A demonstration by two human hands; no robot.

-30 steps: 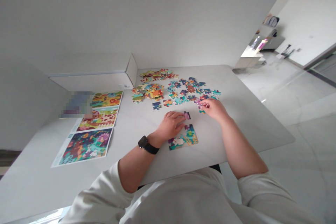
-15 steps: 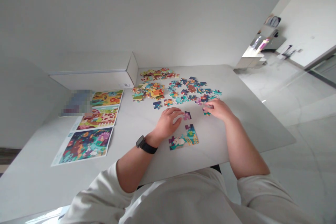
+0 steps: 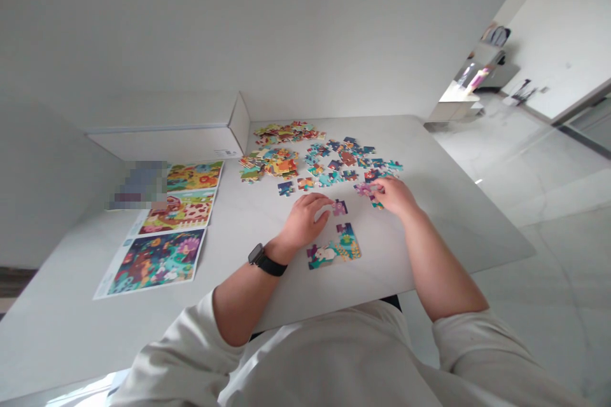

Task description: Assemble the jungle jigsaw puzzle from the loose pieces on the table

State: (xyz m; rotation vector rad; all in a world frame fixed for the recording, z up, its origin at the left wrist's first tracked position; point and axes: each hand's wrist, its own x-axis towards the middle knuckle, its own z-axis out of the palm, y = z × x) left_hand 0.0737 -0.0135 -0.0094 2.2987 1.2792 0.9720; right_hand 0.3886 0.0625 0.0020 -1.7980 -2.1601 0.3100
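Note:
My left hand (image 3: 305,219) rests on the white table (image 3: 238,229), fingers curled, with its fingertips against a purple puzzle piece (image 3: 339,207). My right hand (image 3: 395,196) lies further right, its fingers pinching a pink-purple puzzle piece (image 3: 365,189); a teal piece (image 3: 377,204) sits under its thumb side. Just below my left hand lies a small joined patch of puzzle (image 3: 334,247) with a white rabbit on teal. A black watch (image 3: 266,261) is on my left wrist.
Loose puzzle pieces (image 3: 348,162) spread beyond my hands, with two heaps (image 3: 270,164) to their left. A white box (image 3: 167,140) stands at the back left. A sheet of three reference pictures (image 3: 165,229) lies on the left. The table's edge runs along the right.
My right hand has slid a little left and taken hold of the pink-purple piece. My left hand has stayed by the purple piece, shifting only slightly.

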